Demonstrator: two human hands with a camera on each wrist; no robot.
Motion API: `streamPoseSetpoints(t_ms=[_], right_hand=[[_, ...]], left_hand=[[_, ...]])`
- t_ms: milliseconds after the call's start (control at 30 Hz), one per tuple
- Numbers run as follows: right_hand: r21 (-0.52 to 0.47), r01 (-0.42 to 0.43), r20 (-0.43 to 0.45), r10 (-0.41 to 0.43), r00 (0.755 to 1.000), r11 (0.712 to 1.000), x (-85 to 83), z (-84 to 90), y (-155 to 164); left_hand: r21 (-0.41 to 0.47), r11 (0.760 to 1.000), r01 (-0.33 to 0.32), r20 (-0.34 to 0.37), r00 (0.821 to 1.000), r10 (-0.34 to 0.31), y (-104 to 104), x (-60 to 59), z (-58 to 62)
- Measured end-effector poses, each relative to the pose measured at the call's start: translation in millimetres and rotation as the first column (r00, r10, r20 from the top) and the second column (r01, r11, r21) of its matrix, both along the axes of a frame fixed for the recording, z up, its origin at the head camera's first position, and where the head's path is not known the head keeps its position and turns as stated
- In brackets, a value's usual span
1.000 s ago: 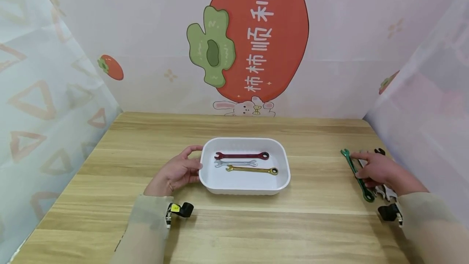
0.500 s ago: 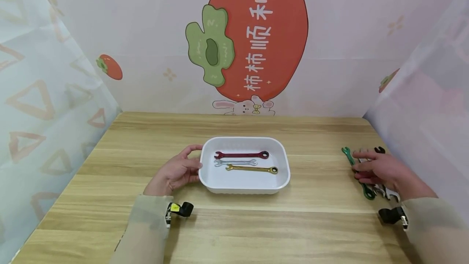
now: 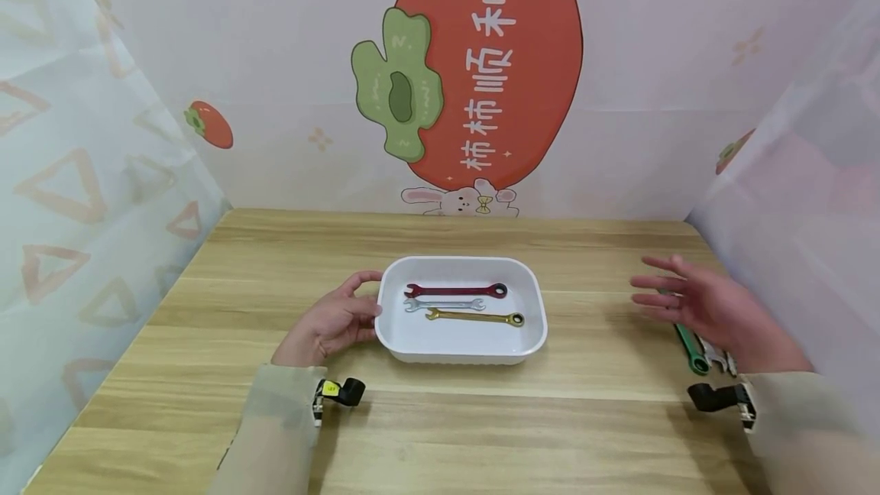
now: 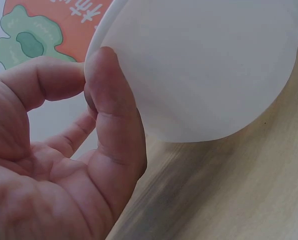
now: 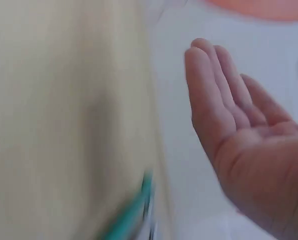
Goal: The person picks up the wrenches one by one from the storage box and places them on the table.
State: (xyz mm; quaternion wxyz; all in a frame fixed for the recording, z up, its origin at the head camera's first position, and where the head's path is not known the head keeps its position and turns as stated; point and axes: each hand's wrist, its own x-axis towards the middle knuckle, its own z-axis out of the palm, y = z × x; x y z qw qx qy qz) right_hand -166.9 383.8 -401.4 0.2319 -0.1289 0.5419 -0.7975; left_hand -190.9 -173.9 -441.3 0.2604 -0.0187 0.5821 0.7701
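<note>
Wrenches (image 3: 463, 304) in tray (image 3: 529, 342) on table (image 3: 440, 418)

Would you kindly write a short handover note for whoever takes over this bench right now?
Left hand: fingers on the white tray's left rim.
Right hand: open, holding nothing, raised above the green wrench.
Done: red wrench, silver wrench and gold wrench lie in the tray.
Left: the green wrench and the other wrenches beside it are on the table.
</note>
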Motion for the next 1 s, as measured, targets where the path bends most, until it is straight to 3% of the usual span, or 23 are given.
streamPoseSetpoints(t_ms=[33,100,133,167,333,467,600,767,1000], right_hand=[[-0.157,-0.105,0.001,0.107,0.994,0.982,-4.1,2.4,-9.4],[-0.368,-0.272,-0.007,0.29,0.957,0.889,-11.2,9.0,-30.9],[-0.403,-0.314,-0.02,0.335,0.942,0.86,-13.7,12.9,-43.7],[-0.392,-0.334,-0.037,0.349,0.937,0.857,-15.7,17.0,-57.4],[-0.093,-0.283,-0.074,0.277,0.958,0.955,-19.3,29.4,-134.6],[0.115,-0.184,-0.039,0.19,0.981,0.976,-22.4,20.1,-186.4],[0.275,-0.118,-0.019,0.128,0.992,0.954,-26.6,7.3,-215.2],[0.462,-0.08,-0.027,0.104,0.994,0.883,-30.0,0.2,-230.2],[0.538,-0.031,-0.055,0.072,0.996,0.842,-32.5,-6.7,-241.7]], left_hand=[[0.003,1.0,0.001,0.002,1.0,-0.001,0.0,-0.1,0.0],[0.009,1.0,0.003,0.005,1.0,-0.004,-0.1,-0.3,0.0],[0.012,1.0,0.005,0.005,1.0,-0.005,-0.2,-0.3,0.0],[0.013,1.0,0.007,0.006,1.0,-0.007,-0.3,-0.3,0.1],[0.031,0.999,0.013,0.008,1.0,-0.014,-1.3,0.0,1.2],[0.033,0.999,0.018,0.008,1.0,-0.018,-1.3,-0.2,1.8],[0.032,0.999,0.023,0.006,1.0,-0.023,0.0,0.6,2.4],[0.033,0.999,0.025,0.003,1.0,-0.025,0.1,1.1,3.0],[0.024,1.0,0.02,0.005,1.0,-0.02,-1.1,0.8,3.1]])
